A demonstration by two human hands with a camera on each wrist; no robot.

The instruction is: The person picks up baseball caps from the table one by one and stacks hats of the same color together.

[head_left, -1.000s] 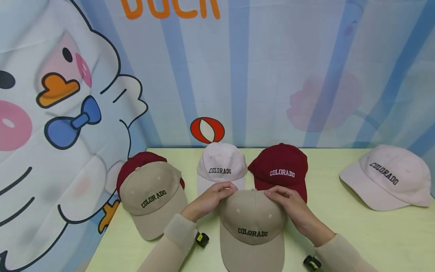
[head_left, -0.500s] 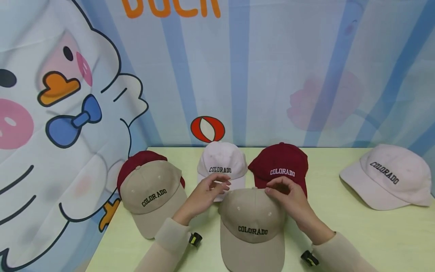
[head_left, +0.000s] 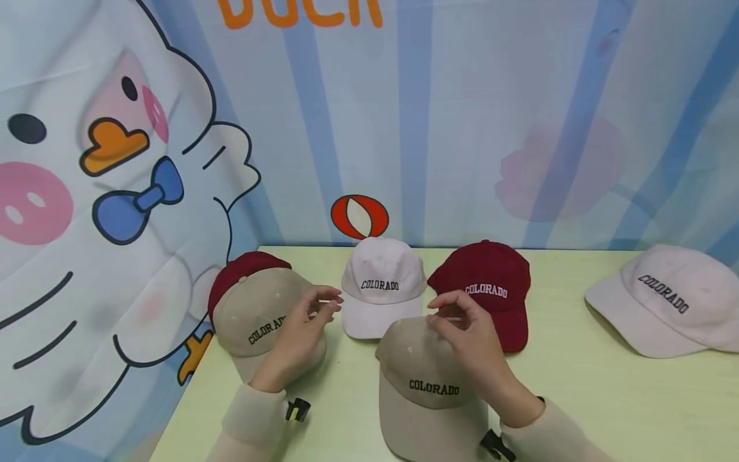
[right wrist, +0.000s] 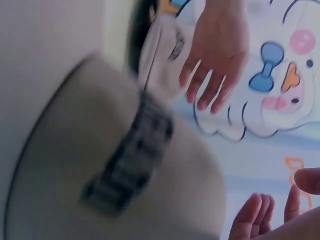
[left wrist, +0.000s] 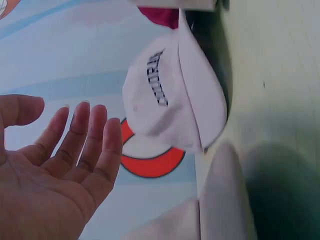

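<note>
My left hand (head_left: 300, 337) hovers in front of the left beige cap (head_left: 260, 301), fingers loosely bent, holding nothing. That cap lies over a dark red cap (head_left: 254, 258), mostly covered. In the left wrist view the palm shows empty, with the white cap (left wrist: 162, 95) beyond the fingertips. Over the front beige cap (head_left: 430, 417) is my right hand (head_left: 476, 350), thumb and fingers apart and nothing between them. It hides the cap's right side; whether it touches the crown I cannot tell. COLORADO lettering crosses this cap in the right wrist view.
Behind the front cap stand the white cap and another dark red cap (head_left: 487, 269). A pale pinkish cap (head_left: 664, 301) sits far right on the light yellow table (head_left: 577, 410). A cartoon duck backdrop (head_left: 462, 115) hangs along the back edge.
Both hands have let go of the front beige cap's crown. The left hand has moved left to the stacked caps; the right has shifted slightly left. The view has turned a little.
</note>
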